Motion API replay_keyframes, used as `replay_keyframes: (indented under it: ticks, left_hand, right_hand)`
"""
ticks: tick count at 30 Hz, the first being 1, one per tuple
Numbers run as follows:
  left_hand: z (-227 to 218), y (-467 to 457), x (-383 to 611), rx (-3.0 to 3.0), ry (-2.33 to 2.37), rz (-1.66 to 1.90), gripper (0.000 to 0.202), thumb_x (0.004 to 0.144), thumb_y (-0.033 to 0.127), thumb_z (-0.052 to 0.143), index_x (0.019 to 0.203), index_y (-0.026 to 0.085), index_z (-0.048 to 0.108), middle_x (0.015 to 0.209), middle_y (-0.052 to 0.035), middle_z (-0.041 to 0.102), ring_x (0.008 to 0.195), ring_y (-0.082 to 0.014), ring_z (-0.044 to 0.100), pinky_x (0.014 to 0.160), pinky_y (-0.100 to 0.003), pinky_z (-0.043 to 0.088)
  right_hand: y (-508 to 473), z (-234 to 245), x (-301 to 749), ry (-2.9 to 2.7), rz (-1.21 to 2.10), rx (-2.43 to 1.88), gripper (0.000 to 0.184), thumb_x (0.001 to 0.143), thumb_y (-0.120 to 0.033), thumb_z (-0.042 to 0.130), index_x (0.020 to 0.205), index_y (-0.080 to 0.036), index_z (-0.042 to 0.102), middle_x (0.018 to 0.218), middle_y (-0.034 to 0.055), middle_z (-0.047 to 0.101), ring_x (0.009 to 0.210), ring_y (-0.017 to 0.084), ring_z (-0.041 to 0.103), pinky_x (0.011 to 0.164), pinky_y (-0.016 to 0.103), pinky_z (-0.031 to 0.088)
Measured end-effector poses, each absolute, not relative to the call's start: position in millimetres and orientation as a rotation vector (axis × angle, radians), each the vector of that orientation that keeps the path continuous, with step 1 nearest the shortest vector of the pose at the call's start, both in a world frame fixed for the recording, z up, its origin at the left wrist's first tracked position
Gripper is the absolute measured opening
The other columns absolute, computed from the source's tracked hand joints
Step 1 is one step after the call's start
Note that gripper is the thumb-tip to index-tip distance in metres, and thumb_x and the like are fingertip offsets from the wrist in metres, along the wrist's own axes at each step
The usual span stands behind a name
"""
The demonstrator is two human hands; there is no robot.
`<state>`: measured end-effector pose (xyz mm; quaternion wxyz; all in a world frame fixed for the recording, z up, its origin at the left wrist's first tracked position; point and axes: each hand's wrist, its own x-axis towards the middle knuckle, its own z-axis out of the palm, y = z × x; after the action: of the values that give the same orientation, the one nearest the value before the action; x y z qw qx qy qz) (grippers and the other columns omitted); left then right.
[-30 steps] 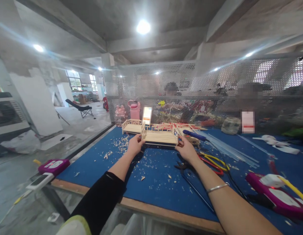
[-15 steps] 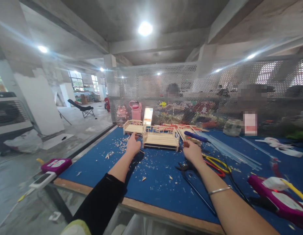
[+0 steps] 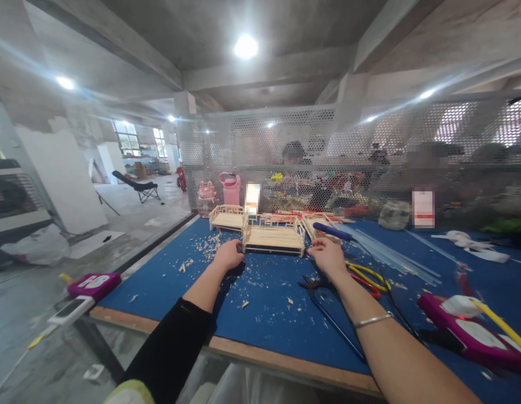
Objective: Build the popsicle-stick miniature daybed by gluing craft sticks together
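Note:
A small wooden model bed (image 3: 273,237) made of thin sticks stands on the blue mat (image 3: 167,280). My left hand (image 3: 229,254) rests on the mat just off the model's left front corner, fingers curled into a loose fist with nothing seen in it. At the model's right front corner lies my right hand (image 3: 327,255), fingers bent, fingertips close to the frame, holding nothing that I can see. A silver bangle (image 3: 373,321) sits on my right wrist.
A second wooden model (image 3: 226,217) stands behind on the left. A blue-handled tool (image 3: 331,231), yellow-and-red pliers (image 3: 367,275), black pliers (image 3: 313,283), clear glue sticks (image 3: 390,255) and a pink glue gun (image 3: 466,334) lie to the right. Wood shavings litter the mat. People sit behind a mesh screen (image 3: 327,146).
Both hands held the model bed by its ends a second ago. It now stands on the mat, and both hands have let go and drawn back a little toward me.

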<state>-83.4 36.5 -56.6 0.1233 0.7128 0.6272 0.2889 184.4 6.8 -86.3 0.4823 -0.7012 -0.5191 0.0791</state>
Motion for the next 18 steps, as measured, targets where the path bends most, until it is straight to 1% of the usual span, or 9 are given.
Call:
replay_keyframes:
  ticks: [3,6,8,11,14,16,18]
  left_hand:
    - [-56.2,38.6,-86.0,2.038,1.856,0.866,0.036,0.053,0.002,0.060,0.084,0.019,0.068,0.081,-0.0075,0.070,0.083,-0.0242,0.063,0.074,-0.029,0.045]
    - [-54.8,40.7,-85.5,1.997,1.833,0.975,0.042,0.058,0.006,0.061,0.098,0.016,0.065,0.095,-0.0117,0.069,0.091,-0.0258,0.062,0.079,-0.031,0.044]
    - [-53.7,41.9,-81.9,1.989,1.761,1.053,0.046,0.065,0.013,0.061,0.111,0.016,0.060,0.100,-0.0110,0.068,0.094,-0.0237,0.062,0.082,-0.030,0.044]
    - [-53.2,43.7,-74.6,1.959,1.600,1.142,0.047,0.073,0.020,0.059,0.120,0.016,0.055,0.094,-0.0075,0.069,0.084,-0.0192,0.064,0.078,-0.027,0.047]
    - [-53.9,46.3,-70.9,1.899,1.501,1.219,0.044,0.071,0.014,0.059,0.115,0.017,0.060,0.093,-0.0062,0.070,0.078,-0.0179,0.065,0.075,-0.026,0.048]
    - [-54.7,48.1,-71.6,1.858,1.474,1.268,0.041,0.068,0.010,0.060,0.108,0.017,0.064,0.095,-0.0059,0.070,0.081,-0.0184,0.065,0.077,-0.027,0.048]
    - [-55.4,49.3,-73.2,1.809,1.445,1.326,0.036,0.066,0.010,0.063,0.101,0.016,0.067,0.094,-0.0063,0.071,0.084,-0.0193,0.065,0.080,-0.028,0.048]
  right_hand:
    - [5.2,-84.9,183.2,-1.262,0.186,-1.722,0.016,0.063,-0.017,0.053,0.075,-0.021,0.063,0.064,0.0007,0.066,0.065,0.017,0.063,0.066,0.026,0.047]
    - [3.9,-83.6,179.5,-1.289,0.211,-1.724,0.014,0.065,-0.021,0.057,0.078,-0.020,0.063,0.064,0.0018,0.066,0.067,0.019,0.063,0.070,0.029,0.047]
    - [4.6,-83.5,176.1,-1.324,0.236,-1.699,0.019,0.066,-0.023,0.059,0.085,-0.020,0.063,0.071,0.0027,0.067,0.073,0.020,0.064,0.074,0.030,0.047]
    - [7.9,-84.7,170.6,-1.396,0.291,-1.625,0.026,0.066,-0.017,0.058,0.091,-0.021,0.062,0.087,0.0047,0.070,0.086,0.020,0.064,0.082,0.030,0.046]
    - [11.8,-85.9,165.4,-1.458,0.375,-1.544,0.031,0.065,-0.015,0.057,0.095,-0.020,0.060,0.096,0.0055,0.069,0.090,0.018,0.063,0.083,0.030,0.046]
    - [13.0,-85.3,162.6,-1.465,0.467,-1.473,0.039,0.065,-0.016,0.056,0.104,-0.018,0.056,0.098,0.0052,0.069,0.089,0.016,0.064,0.082,0.028,0.047]
    - [12.3,-82.6,160.6,-1.392,0.606,-1.377,0.045,0.064,-0.017,0.055,0.109,-0.018,0.053,0.099,0.0048,0.069,0.088,0.015,0.064,0.077,0.026,0.049]
